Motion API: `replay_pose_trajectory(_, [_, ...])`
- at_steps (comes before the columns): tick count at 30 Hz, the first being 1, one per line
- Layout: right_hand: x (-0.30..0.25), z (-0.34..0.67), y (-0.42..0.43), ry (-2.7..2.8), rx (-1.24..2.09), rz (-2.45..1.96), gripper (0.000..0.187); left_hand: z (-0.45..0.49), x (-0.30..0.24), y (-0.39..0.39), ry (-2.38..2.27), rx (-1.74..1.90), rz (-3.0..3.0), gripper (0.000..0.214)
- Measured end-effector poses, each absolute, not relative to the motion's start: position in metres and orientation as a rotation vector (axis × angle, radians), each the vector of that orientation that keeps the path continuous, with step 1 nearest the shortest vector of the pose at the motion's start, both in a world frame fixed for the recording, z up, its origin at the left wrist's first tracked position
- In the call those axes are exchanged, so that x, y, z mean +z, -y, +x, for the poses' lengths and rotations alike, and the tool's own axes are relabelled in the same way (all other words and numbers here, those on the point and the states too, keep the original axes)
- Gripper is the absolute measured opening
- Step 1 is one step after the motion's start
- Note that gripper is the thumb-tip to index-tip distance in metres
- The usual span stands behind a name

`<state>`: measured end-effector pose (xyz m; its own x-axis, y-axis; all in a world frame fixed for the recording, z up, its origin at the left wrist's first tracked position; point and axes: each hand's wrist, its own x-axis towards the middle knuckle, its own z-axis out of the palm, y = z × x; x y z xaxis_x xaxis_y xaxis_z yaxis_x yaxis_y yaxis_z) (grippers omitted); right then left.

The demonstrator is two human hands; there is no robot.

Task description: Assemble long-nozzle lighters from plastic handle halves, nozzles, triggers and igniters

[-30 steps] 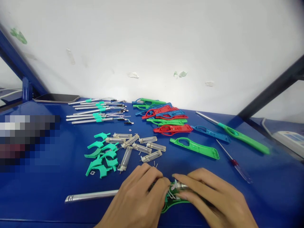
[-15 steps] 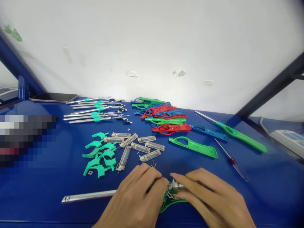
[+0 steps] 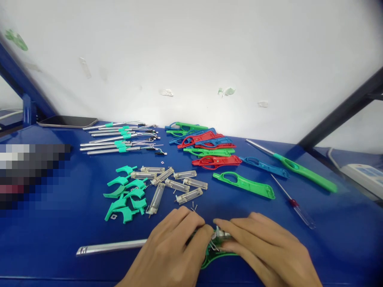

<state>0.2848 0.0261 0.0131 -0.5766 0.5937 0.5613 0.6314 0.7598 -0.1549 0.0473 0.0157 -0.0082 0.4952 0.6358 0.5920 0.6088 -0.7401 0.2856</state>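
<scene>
At the front edge lies a part-built gas lighter, its green half-shell mostly hidden under my fingers. Its silver metal tube sticks out to the left. My left hand is closed over the shell's front part, thumb and fingertips bunched near thin white wires. My right hand pinches a clear fuel tank at the shell; its far end is covered by the fingers. Just beyond my hands are several loose clear fuel tanks, small screws and teal triggers.
Tubes with wires lie at the back left near a phone. Red, blue and green half-shells are piled at the back middle. To the right are a green half-shell, a screwdriver and a whole green lighter.
Hardly anything differs. The right fingers have shifted slightly at the fuel tank, and the metal tube's tip sits a touch further left. Both hands keep their grip.
</scene>
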Motion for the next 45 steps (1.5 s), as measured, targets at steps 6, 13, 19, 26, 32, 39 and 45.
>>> replay_pose_trajectory(6, [0.012, 0.283, -0.025, 2.391, -0.119, -0.923, 0.047, 0.046, -0.009, -0.017, -1.096, 1.077, 2.696, 0.042])
replay_pose_trajectory(13, [-0.002, 0.284, -0.023, 2.237, -0.073, -1.011, 0.03, 0.042, -0.019, -0.015, -1.125, 1.086, 2.738, 0.035])
replay_pose_trajectory(19, [-0.004, 0.287, -0.022, 2.245, -0.047, -1.012, 0.028, 0.046, -0.021, -0.017, -1.088, 1.053, 2.722, 0.033])
replay_pose_trajectory(26, [-0.003, 0.287, -0.021, 2.278, 0.034, -1.015, 0.034, 0.043, -0.017, -0.015, -1.077, 1.029, 2.73, 0.034])
replay_pose_trajectory(32, [0.007, 0.288, -0.021, 2.296, -0.051, -0.928, 0.038, 0.045, -0.017, -0.016, -1.079, 1.046, 2.749, 0.036])
replay_pose_trajectory(39, [0.0, 0.287, -0.023, 2.281, -0.008, -0.948, 0.034, 0.046, -0.009, -0.016, -1.087, 1.101, 2.707, 0.04])
replay_pose_trajectory(45, [-0.008, 0.293, -0.02, 2.327, 0.127, -1.004, 0.034, 0.047, -0.006, -0.016, -1.117, 1.123, 2.747, 0.041])
